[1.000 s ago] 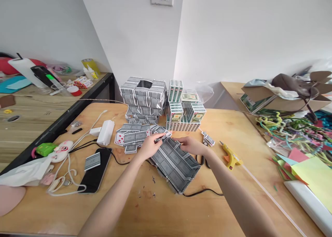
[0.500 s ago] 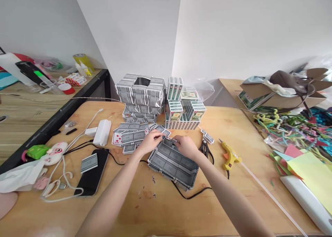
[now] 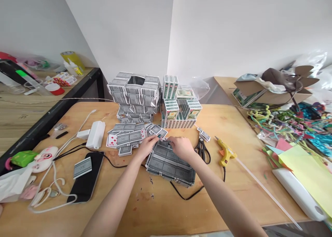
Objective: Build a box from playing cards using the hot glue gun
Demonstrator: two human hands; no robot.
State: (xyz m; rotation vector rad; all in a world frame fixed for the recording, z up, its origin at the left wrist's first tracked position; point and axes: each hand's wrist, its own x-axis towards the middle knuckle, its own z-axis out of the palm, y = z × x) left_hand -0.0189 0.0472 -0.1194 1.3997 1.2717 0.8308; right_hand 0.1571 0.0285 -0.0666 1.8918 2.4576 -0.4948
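A shallow open tray made of grey-backed playing cards (image 3: 166, 162) lies in front of me on the wooden table. My left hand (image 3: 149, 145) pinches the tray's far edge near its left corner. On the same edge, a little to the right, my right hand (image 3: 180, 146) has its fingers closed on the rim. Just beyond my left hand are loose playing cards (image 3: 129, 136), mostly face down. Black scissors (image 3: 203, 150) lie right of my right hand, with a few small cards (image 3: 203, 134) above them.
Behind stand a stacked card structure (image 3: 135, 95) and green card boxes (image 3: 178, 114). A yellow glue gun (image 3: 226, 154) lies at the right. A phone (image 3: 86, 181), white cables and a white adapter (image 3: 95, 135) are at the left. A black cord passes by the tray.
The whole view has shifted slightly, so most things appear further left. Both hands remain at the tray's far edge, with small changes in finger position.
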